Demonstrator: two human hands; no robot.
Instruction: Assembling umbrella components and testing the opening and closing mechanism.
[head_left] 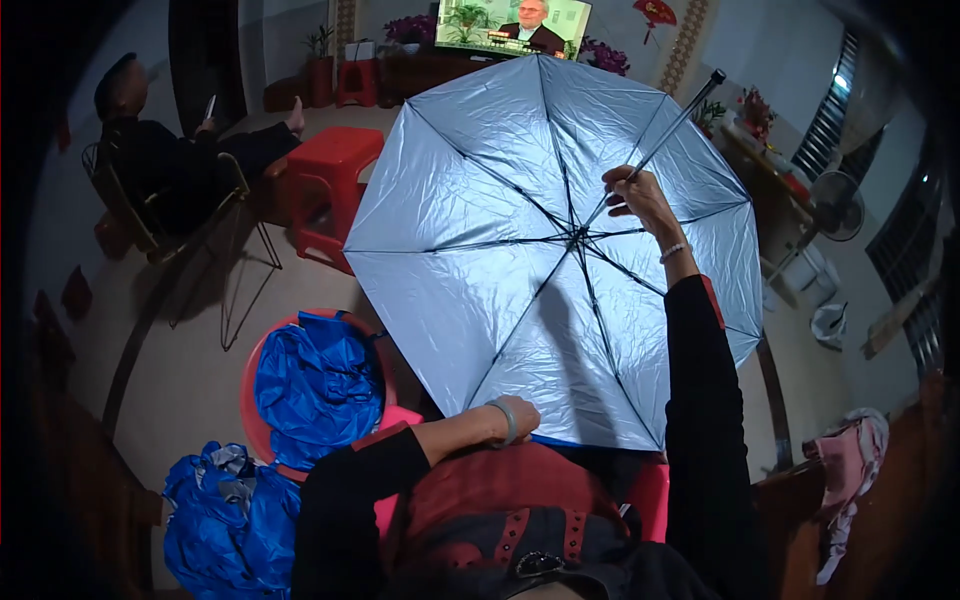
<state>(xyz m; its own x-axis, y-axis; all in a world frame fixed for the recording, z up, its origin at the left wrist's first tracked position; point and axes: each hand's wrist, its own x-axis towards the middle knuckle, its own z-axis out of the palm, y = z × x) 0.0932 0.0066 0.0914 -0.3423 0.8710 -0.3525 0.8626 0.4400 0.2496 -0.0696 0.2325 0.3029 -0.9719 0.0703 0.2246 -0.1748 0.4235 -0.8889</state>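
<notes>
An opened umbrella (450, 200) fills the middle, its silver inner side facing me and its dark ribs meeting at a hub. The shaft slants up and right from the hub to a dark end. My right hand (643, 195), with a beaded bracelet at the wrist, has its fingers round this shaft a little above the hub. At the canopy's near edge, close to my lap, my left hand (520, 418) is closed on the rim; its fingertips are partly hidden. A bangle is on the left wrist. A strip of blue shows along the rim beside it.
A pink-red basin (250, 385) with crumpled blue fabric (320, 380) stands left of my lap. More blue fabric (230, 520) is heaped nearer. Beyond are a red stool (335, 165), a seated person (150, 160), and a television (515, 25). A fan (835, 205) stands at right.
</notes>
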